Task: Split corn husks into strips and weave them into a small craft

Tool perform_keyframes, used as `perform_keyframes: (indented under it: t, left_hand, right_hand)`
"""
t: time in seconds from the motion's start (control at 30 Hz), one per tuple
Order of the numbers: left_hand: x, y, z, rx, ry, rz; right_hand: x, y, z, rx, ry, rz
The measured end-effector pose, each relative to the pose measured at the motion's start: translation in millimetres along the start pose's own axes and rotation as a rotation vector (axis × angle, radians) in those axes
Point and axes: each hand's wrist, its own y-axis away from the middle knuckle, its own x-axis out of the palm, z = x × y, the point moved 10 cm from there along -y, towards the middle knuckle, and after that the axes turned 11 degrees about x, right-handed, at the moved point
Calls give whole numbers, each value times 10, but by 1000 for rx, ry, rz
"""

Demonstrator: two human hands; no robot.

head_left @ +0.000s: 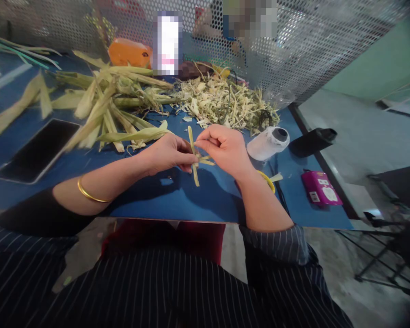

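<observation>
The blue-topped bench (150, 202) stands against a perforated metal panel (294, 50), with grey floor (348, 123) visible to the right. Over the near part of the bench, the left hand (172, 152) pinches a cross of narrow yellow-green husk strips (201, 160) between thumb and fingers, near the crossing. One strip runs roughly upright; others project toward the right hand (225, 148). That hand's thumb and index finger are pressed together just beside the upper strip end; whether anything fine lies between them cannot be determined.

A gold-coloured bangle (92, 195) encircles the left forearm. Just beyond the left hand lies a loose pile of long husk leaves (99, 100); beyond the right, a heap of pale shredded husk (222, 100). Near the right wrist, a white thread cone (263, 146) lies tilted, a black thread cone (310, 143) beside it. A yellow ring-shaped item (269, 181) is partly hidden behind the right forearm. Farther right is a magenta packet (321, 187); far left, a dark flat-screened device (39, 148). An orange packet (130, 53) sits at the back, behind the leaves.
</observation>
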Motion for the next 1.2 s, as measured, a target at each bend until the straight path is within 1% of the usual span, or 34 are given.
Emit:
perform_keyframes:
  t: [0.07,0.13,0.27,0.33,0.37,0.43,0.5,0.6,0.67,0.73,0.8,0.87,0.93,0.97,1.03,1.1,1.2]
  left_hand:
    - [24,10,-22,3,47,22]
    - [16,11,-42,8,94,13]
    - [-46,1,-88,44,170,-52]
    - [-86,-4,-128,94,199,-88]
    - [-106,-7,-147,121,208,-103]
    - [-150,-11,-172,166,214,-134]
    - [-211,-16,-171,189,197,-182]
    - [-343,-17,-160,206,143,-299]
    - [-426,-14,-152,211,107,-377]
    - [-487,-12,-132,207,85,-438]
    - [-515,-17,-108,205,80,-469]
    - [-502,-32,-93,212,80,-458]
    - [-465,-48,-84,216,77,-425]
    - [-450,-52,-80,214,73,-413]
    - [-440,-47,-90,217,58,-412]
    - [-450,-30,-125,238,32,-430]
    - [-449,-10,-186,277,-37,-430]
  right_hand:
    - [-7,-57,-156,115,-82,9]
    - [8,-92,-308,220,-181,23]
    - [161,-99,-566,406,-424,111]
    - [241,-88,-624,455,-490,150]
    - [261,-86,-621,452,-499,157]
    - [268,-86,-565,412,-481,156]
    - [248,-76,-481,359,-416,143]
    - [210,-38,-331,262,-232,113]
    - [159,0,-172,123,-75,46]
    - [93,66,27,-58,21,-55]
    - [39,145,192,-217,15,-132]
    - [37,192,287,-316,-51,-121]
    - [77,191,308,-337,-135,-43]
    - [93,181,297,-323,-172,-9]
    - [104,167,267,-284,-209,15]
    - [116,182,275,-280,-173,8]
    - [176,244,352,-335,-82,22]
